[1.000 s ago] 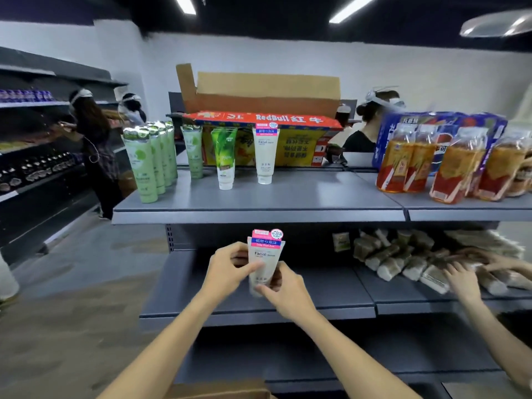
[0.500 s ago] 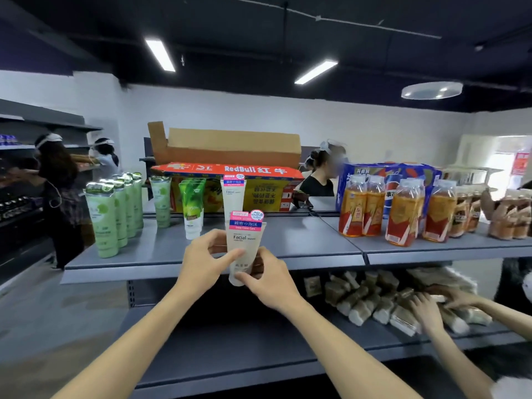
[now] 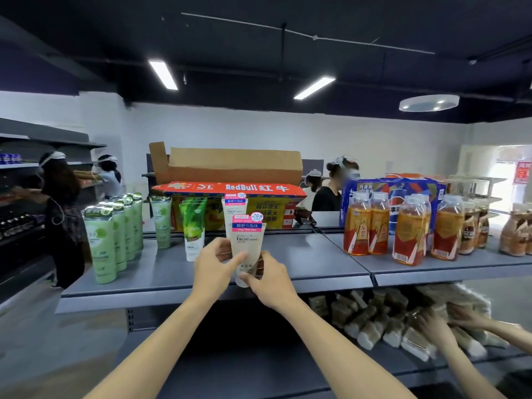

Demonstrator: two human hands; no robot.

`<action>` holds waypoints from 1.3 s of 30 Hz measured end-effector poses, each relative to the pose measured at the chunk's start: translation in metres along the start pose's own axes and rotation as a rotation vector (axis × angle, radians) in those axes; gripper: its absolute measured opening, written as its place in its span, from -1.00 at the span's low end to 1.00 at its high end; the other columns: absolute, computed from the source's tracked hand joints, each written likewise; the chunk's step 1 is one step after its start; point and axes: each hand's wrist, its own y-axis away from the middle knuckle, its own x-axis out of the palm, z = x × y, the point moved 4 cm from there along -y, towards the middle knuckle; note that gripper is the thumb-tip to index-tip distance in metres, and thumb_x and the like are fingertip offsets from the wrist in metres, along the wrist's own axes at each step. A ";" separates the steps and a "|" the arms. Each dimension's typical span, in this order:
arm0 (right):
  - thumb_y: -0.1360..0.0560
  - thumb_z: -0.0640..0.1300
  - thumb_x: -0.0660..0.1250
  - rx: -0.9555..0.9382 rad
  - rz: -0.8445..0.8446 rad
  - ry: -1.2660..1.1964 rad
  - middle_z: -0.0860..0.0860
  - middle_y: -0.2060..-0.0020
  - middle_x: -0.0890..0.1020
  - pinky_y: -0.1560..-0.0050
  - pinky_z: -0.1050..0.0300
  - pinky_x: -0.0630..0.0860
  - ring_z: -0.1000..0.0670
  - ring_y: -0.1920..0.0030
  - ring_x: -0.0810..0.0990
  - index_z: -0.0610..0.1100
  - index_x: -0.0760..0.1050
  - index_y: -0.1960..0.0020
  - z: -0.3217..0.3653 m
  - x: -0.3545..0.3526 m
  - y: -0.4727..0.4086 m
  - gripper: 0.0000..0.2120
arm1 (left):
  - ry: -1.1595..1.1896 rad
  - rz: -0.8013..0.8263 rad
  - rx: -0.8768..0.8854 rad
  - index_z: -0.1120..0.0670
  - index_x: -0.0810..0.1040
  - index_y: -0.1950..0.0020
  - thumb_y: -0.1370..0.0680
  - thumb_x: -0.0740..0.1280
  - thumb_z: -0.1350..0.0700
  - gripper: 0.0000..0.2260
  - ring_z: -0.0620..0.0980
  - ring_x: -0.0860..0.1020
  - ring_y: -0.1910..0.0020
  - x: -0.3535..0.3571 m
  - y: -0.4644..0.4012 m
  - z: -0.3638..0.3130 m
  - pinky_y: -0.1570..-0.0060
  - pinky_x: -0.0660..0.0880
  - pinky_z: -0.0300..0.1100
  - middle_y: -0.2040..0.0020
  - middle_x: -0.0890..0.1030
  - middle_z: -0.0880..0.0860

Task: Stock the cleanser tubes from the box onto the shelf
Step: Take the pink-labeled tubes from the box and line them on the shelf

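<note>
The cleanser tube (image 3: 247, 246) is held cap down over the front edge of the top shelf (image 3: 316, 259), with the left hand (image 3: 214, 264) pinching its side and the right hand (image 3: 266, 279) gripping its bottom end. It looks like the putting-down step: next, stand it in front of the same kind of tube (image 3: 234, 210) farther back. The tube's cap is hidden by fingers, and the box it came from is out of sight.

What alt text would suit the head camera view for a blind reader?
Both hands, left hand and right hand, hold a white Facial cleanser tube upright over a grey shelf, where green tubes stand to the left and tea bottles to the right.
</note>
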 end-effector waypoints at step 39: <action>-0.54 -0.03 0.39 0.042 -0.038 0.057 -0.05 -0.18 0.62 0.02 0.08 0.60 -0.04 -0.07 0.62 -0.08 0.36 -0.20 -0.028 0.047 -0.113 -0.67 | -0.083 -0.102 0.010 0.05 0.64 -0.15 -0.51 0.47 0.14 -0.77 -0.21 0.64 0.05 0.022 -0.108 0.081 0.07 0.63 -0.18 0.02 0.68 -0.10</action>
